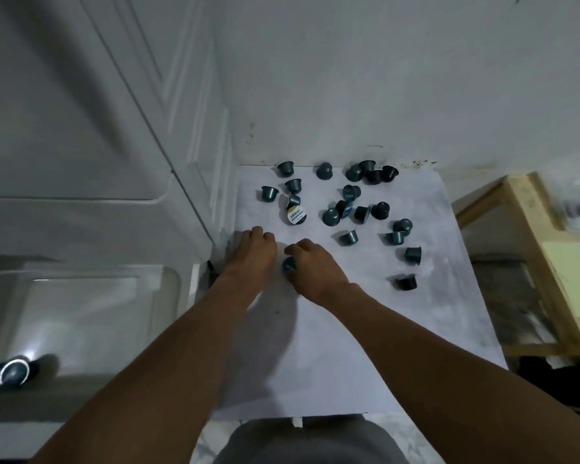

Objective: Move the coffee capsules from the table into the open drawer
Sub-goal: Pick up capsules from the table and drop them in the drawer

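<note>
Several teal and dark coffee capsules (349,192) lie scattered over the far half of a white table (365,329). My right hand (310,266) is over the table's left part with its fingers curled round one teal capsule (288,264). My left hand (253,252) is just to its left near the table's left edge, fingers curled down; whether it holds anything is hidden. The open white drawer (91,316) is at the lower left, with two capsules (9,371) in its near corner.
A white cabinet with panelled drawer fronts (114,112) rises at the left behind the drawer. A wooden frame (529,236) stands to the right of the table. A white wall (382,78) backs the table.
</note>
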The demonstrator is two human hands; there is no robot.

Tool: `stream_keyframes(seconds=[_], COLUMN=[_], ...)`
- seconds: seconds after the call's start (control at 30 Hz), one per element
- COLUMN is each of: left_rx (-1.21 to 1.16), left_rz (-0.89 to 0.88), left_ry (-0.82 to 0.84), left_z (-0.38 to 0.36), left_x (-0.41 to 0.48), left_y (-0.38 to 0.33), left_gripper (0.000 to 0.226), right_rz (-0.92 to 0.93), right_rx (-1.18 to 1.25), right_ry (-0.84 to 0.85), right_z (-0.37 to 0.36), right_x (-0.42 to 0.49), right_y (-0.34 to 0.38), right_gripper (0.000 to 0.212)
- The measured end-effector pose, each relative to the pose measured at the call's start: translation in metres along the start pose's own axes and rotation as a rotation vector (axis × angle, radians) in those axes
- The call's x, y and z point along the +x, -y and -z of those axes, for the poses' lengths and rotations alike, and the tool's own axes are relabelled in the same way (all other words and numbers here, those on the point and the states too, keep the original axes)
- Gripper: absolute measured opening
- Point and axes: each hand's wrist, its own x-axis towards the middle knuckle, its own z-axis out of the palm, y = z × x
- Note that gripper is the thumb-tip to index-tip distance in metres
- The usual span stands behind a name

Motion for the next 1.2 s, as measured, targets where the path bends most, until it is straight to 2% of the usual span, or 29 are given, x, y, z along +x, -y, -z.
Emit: stream_keyframes(seconds=[0.13, 0.33, 0.4, 0.53, 0.77, 1.03, 1.2], left_rx=[0.085, 0.212, 0.161, -0.023, -0.193, -0.424, -0.646], left_rz=[-0.005, -0.054, -0.031, 0.018, -0.116, -0.164, -0.108], left_ry=[0.048, 0.079, 0.07, -0.056, -0.179, -0.113, -0.126], left_z=[-0.007, -0.007, -0.006, -0.007, -0.005, 0.004, 0.007], left_x=[0.012, 0.02, 0.021, 0.02, 0.017, -0.004, -0.013], left_y=[0.004, 0.005, 0.004, 0.0, -0.006, -0.009, -0.01], left_gripper=[0.033, 0.02, 0.022, 0.031, 0.02, 0.047, 0.047], right_rz=[0.031, -0.015, -0.036, -0.052, -0.11, -0.154, -0.195], right_rx=[-0.027, -0.007, -0.009, -0.001, 0.067, 0.073, 0.112], right_ry=[0.083, 0.07, 0.074, 0.069, -0.004, -0.122, -0.171], right_z=[-0.001, 0.004, 0.006, 0.008, 0.016, 0.021, 0.029], right_x=[0.013, 0.025, 0.025, 0.021, 0.005, -0.023, -0.036], right_y=[-0.011, -0.024, -0.028, -0.032, -0.035, -0.03, -0.029], right_gripper=[0.028, 0.025, 0.026, 0.038, 0.043, 0.038, 0.043])
